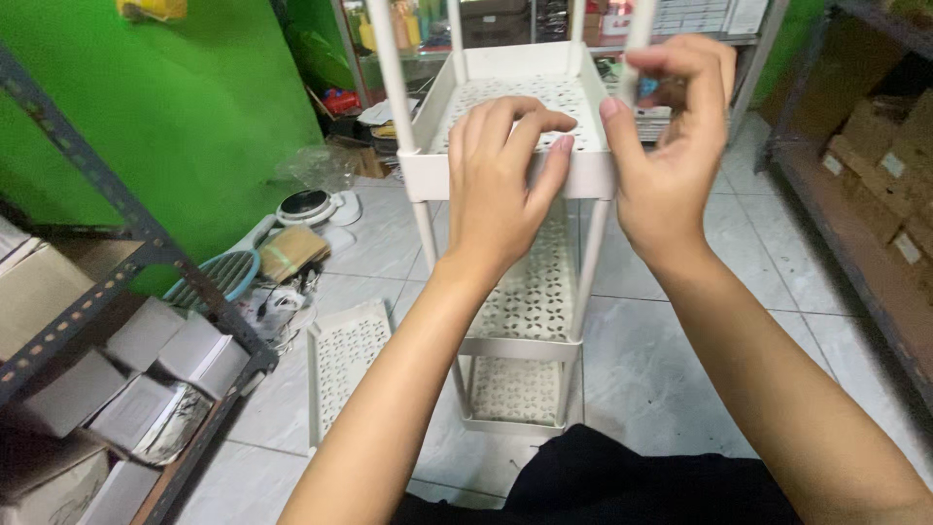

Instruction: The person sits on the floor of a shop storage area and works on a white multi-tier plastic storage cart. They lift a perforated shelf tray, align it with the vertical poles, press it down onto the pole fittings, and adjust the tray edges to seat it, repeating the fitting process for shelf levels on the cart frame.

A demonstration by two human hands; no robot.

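My L hand flat on top tray rim, fingers bent. R hand pinching white pole. Pole not straight, might pop out; rack wobbly.

I have one view only, from the camera on the person's head, looking forward and steeply down along both forearms. It sits close: the left hand and right hand fill the upper middle, their grip on the white perforated plastic tiered rack, with grey tiled floor beneath.
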